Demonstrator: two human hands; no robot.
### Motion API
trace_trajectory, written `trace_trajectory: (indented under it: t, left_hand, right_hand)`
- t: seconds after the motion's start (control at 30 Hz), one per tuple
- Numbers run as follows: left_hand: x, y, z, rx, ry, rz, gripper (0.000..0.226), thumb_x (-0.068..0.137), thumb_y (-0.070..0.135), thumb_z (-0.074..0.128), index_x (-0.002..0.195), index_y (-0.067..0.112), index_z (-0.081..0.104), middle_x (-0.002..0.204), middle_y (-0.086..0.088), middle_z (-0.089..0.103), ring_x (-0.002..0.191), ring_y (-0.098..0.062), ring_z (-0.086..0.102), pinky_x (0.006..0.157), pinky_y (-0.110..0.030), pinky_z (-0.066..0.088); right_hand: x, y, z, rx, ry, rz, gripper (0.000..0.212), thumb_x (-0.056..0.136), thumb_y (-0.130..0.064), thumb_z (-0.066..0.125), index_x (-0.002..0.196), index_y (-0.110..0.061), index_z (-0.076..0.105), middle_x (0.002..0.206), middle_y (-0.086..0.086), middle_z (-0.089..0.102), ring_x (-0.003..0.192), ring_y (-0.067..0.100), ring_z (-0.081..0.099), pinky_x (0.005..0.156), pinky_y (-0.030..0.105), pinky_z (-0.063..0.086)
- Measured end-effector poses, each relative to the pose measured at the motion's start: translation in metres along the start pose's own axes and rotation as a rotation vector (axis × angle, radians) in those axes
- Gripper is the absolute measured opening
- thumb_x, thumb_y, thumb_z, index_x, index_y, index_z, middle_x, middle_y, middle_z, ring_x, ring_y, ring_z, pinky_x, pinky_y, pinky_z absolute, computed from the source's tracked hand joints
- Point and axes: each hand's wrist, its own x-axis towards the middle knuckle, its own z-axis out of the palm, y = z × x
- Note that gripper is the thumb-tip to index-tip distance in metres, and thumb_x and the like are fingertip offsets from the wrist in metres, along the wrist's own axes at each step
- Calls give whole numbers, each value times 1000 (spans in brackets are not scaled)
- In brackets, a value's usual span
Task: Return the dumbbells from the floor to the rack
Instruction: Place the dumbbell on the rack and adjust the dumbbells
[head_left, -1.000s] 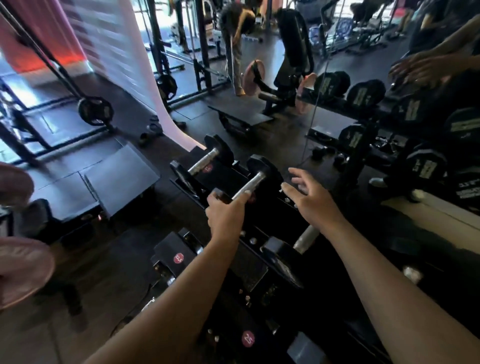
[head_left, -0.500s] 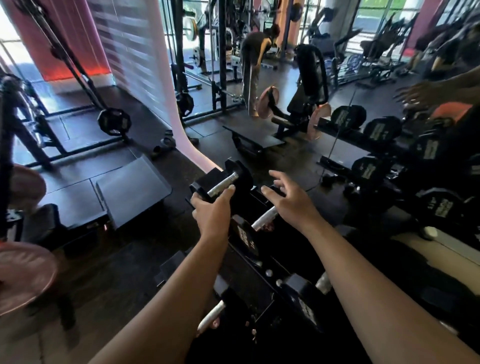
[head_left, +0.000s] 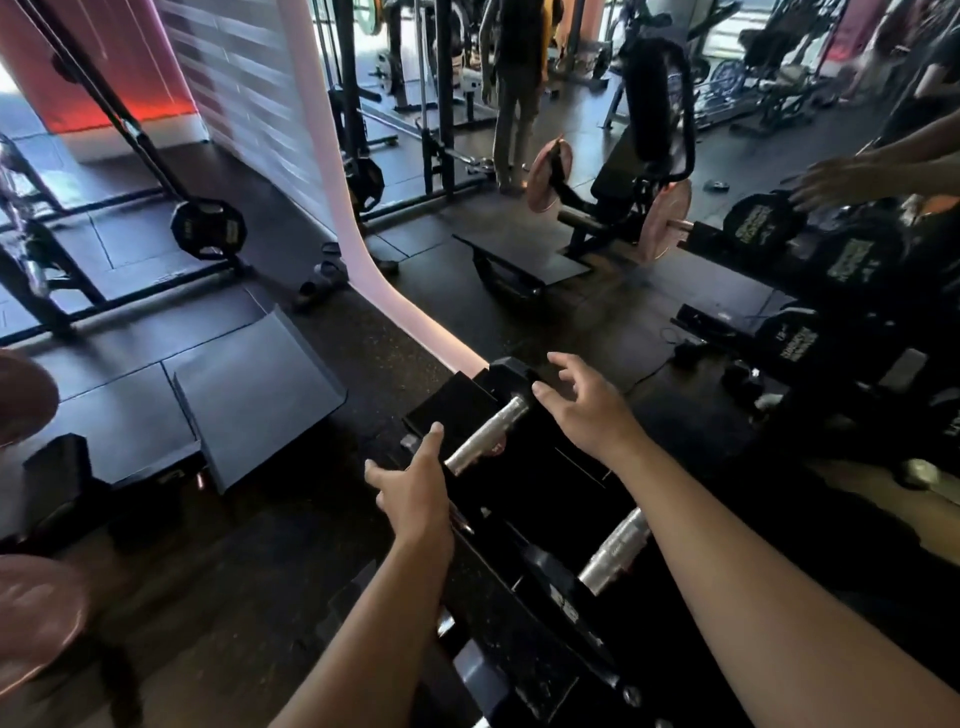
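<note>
In the head view, a dumbbell (head_left: 485, 434) is seen resting at the far end of the rack (head_left: 550, 499) (its near head is hidden). The left hand (head_left: 415, 493) is held just beside the handle, fingers spread and empty; the right hand (head_left: 589, 408) is likewise spread, grasping nothing. A second dumbbell (head_left: 613, 551) lies nearer.

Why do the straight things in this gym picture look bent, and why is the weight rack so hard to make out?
Head view: the wide-angle lens bows the pale pillar edge into a curve; bright light from the far side leaves the rack nearly black, with only the dumbbell handle between the left hand and right hand catching light; the pink plates at the left edge are blurred.
</note>
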Motion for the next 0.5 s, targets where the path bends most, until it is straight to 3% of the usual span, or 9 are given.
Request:
trace_trajectory:
  t: [0.1,0.23,0.33,0.4,0.5]
  left_hand:
    - [26,-9,6,-25,-16,-82,115,79,57,76,163,31,2,169,-14,22,150,-37,32,118,-55,29]
    - [48,-21,14,-52,-93,-206,131,48,75,78,158,49,12,164,-10,34,142,-40,43,111,-64,38]
    - [65,-34,22,-68,-106,-271,112,46,73,80,145,60,31,158,-5,43,137,-39,50,106,-65,42]
    - [73,-40,27,-88,-71,-280,95,49,63,77,137,56,43,152,-6,51,132,-39,56,102,-65,46]
    - [71,-40,34,-103,-24,-274,92,51,52,65,139,49,42,147,-9,53,130,-41,56,101,-66,46]
  right_hand:
    - [28,8,18,-117,-29,17,56,97,-41,56,149,-25,45,145,8,53,132,23,51,96,26,35]
    - [48,21,36,-156,-77,32,53,98,-38,56,147,-18,46,142,12,55,132,27,50,101,29,37]
    - [56,31,44,-177,-96,29,47,100,-34,54,144,-16,46,136,16,59,128,32,53,98,33,41]
    - [60,36,47,-185,-98,10,47,101,-32,52,145,-16,45,137,15,60,129,31,53,99,33,41]
    - [66,40,47,-181,-115,6,52,102,-35,52,150,-17,41,144,12,57,135,28,50,105,33,38]
